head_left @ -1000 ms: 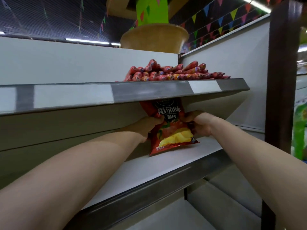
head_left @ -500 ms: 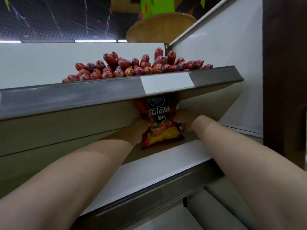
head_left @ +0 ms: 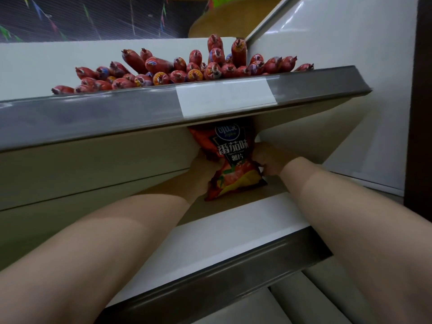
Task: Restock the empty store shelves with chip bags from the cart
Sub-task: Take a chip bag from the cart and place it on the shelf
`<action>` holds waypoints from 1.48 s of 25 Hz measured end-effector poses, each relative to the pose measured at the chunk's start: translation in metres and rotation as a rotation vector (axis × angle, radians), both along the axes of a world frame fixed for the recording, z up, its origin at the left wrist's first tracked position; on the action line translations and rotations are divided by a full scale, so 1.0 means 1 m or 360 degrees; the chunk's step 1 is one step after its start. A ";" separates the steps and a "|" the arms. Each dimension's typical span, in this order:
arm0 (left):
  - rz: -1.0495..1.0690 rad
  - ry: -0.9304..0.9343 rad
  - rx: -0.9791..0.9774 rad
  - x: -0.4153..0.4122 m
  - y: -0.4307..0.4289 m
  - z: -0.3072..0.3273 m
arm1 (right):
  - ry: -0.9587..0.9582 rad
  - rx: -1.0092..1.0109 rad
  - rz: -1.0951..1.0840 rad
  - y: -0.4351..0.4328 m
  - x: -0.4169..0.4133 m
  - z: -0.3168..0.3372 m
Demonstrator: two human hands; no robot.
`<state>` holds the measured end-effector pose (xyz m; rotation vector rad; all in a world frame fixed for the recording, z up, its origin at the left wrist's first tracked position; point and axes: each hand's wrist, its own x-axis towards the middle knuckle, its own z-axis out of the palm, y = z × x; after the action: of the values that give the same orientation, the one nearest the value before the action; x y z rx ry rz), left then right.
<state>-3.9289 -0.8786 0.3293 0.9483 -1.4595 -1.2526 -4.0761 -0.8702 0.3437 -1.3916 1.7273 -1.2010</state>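
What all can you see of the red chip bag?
The chip bag is glossy red film with a blue round logo, white Chinese lettering on black, and tomato and chip pictures below. It stands near upright, crumpled, deep on the lower shelf, its top hidden behind the edge of the upper shelf. The left hand and right hand grip its sides.

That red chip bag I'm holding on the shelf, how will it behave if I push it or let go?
The red foil chip bag creases where the left hand and right hand grip its sides, so it's probably soft, light and crushable. Held upright on the white shelf, it may tip once released.
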 end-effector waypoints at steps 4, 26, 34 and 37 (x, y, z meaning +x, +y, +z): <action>-0.0041 -0.0073 0.0025 -0.004 -0.005 -0.003 | 0.0077 -0.0016 -0.0025 0.002 0.001 -0.002; 0.0630 -0.0233 -0.0007 0.204 0.162 0.014 | 0.0066 -0.0538 0.0199 0.109 0.229 0.013; 0.1302 0.0135 -0.0044 0.395 0.326 -0.008 | -0.0442 -0.0646 0.0971 0.235 0.434 -0.004; 0.1564 0.0153 -0.0056 0.462 0.394 -0.016 | -0.0503 -0.0572 0.1218 0.288 0.511 -0.010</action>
<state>-3.4669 -0.4842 0.3135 1.3202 -0.7352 -0.5220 -3.5651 -0.5821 0.3334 -1.7248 0.6609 -1.2090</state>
